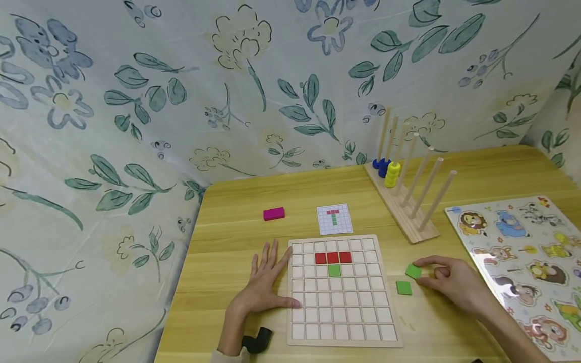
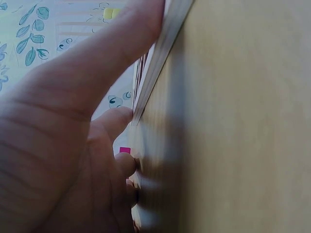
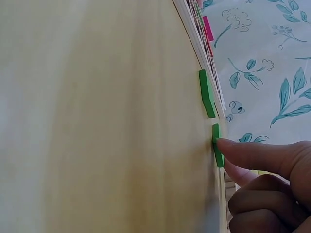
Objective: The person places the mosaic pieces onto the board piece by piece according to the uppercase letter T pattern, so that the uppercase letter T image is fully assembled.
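Observation:
My left hand [image 1: 264,288] lies with spread fingers at the left edge of a wooden grid board [image 1: 317,341], thumb and index finger touching its rim. Three red square tiles [image 1: 333,257] fill a row near the top of the board, and one green tile [image 1: 334,270] sits under the middle one. Right of the board, my right hand [image 1: 458,282] pinches a green square tile [image 1: 413,271] between thumb and index finger, its other fingers curled in. Another loose green tile [image 1: 404,288] lies on the table beside it; both show edge-on in the right wrist view.
A pattern card [image 1: 324,227] with a T shape lies behind the board, a magenta block [image 1: 274,214] to its left. At the back right stands a peg rack [image 1: 419,235] with blue and yellow beads. An animal puzzle [image 1: 504,262] lies far right, a black object [image 1: 257,341] near my left wrist.

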